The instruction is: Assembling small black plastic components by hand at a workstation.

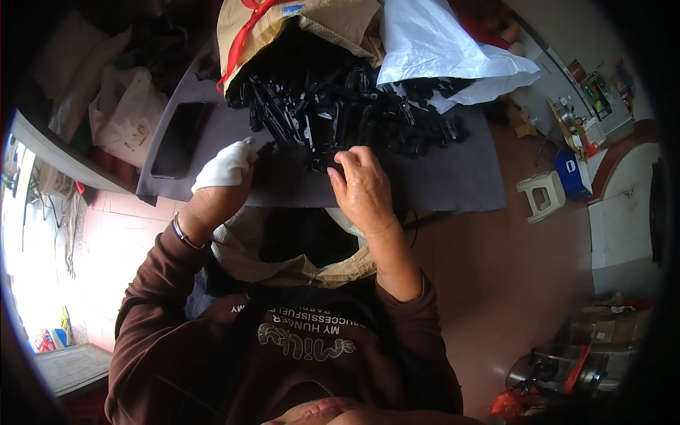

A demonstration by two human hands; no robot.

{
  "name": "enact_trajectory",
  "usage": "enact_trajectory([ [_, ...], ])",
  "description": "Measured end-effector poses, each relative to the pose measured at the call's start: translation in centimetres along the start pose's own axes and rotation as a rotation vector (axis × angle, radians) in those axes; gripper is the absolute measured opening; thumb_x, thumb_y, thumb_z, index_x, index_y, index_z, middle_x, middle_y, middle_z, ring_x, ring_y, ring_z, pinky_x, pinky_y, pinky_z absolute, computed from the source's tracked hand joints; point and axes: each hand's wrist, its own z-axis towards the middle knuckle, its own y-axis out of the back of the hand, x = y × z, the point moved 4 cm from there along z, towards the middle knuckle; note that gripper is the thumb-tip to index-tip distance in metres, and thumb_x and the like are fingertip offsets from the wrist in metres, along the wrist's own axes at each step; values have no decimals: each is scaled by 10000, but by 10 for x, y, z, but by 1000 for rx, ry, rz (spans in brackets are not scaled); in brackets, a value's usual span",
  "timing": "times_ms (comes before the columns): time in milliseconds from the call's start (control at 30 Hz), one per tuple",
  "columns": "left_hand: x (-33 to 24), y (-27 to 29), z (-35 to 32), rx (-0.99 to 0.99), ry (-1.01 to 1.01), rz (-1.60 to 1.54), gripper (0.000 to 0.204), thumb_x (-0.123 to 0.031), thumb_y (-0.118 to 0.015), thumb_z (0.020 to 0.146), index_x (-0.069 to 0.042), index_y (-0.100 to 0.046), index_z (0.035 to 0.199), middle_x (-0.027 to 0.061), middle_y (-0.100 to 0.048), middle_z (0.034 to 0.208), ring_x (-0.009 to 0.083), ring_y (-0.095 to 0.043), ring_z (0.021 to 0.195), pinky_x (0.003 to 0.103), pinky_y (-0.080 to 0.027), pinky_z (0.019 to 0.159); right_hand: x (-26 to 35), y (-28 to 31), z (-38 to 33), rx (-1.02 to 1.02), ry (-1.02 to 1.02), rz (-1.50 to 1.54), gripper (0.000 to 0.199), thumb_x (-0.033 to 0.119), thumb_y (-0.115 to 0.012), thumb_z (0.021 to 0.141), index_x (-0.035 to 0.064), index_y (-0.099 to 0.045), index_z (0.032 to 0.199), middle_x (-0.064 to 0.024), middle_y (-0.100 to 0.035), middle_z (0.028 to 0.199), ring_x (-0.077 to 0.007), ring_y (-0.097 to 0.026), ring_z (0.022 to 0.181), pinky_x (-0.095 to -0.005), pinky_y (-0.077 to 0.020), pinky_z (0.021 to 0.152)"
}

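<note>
Can't tell if my gloved left hand or bare right hand is actually pinching anything; black parts sit heaped just far of both, probably for easy reach.

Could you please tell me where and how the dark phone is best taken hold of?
The phone is probably best pinched across its two long edges, near the middle, with the gloved left hand coming from above and from the right: it lies flat on the dark cloth, a long thin slab, with that hand close by on its right.
</note>
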Motion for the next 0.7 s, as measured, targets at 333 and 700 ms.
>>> enact_trajectory([
  [333, -12, 2, -2, -39, -31, -307, 246, 23, -620, 804, -25, -572, 1041, 142, -597, 889, 301, -588, 800, 335, -482, 732, -17, 2, -6, -135, -110, 273, 213, -19, -668, 804, 29, -600, 1001, -98, -602, 905, -194, -591, 649, -278, -480, 578],
  [700, -19, -3, -3, 70, -163, -95, 294, 36, -640, 775, -7, -570, 1057, 162, -607, 959, 343, -598, 849, 346, -487, 749, -6, 0, -10, -118, -80, 747, 134, -84, -631, 821, -11, -631, 932, -68, -577, 976, -107, -597, 774, -212, -502, 662],
])
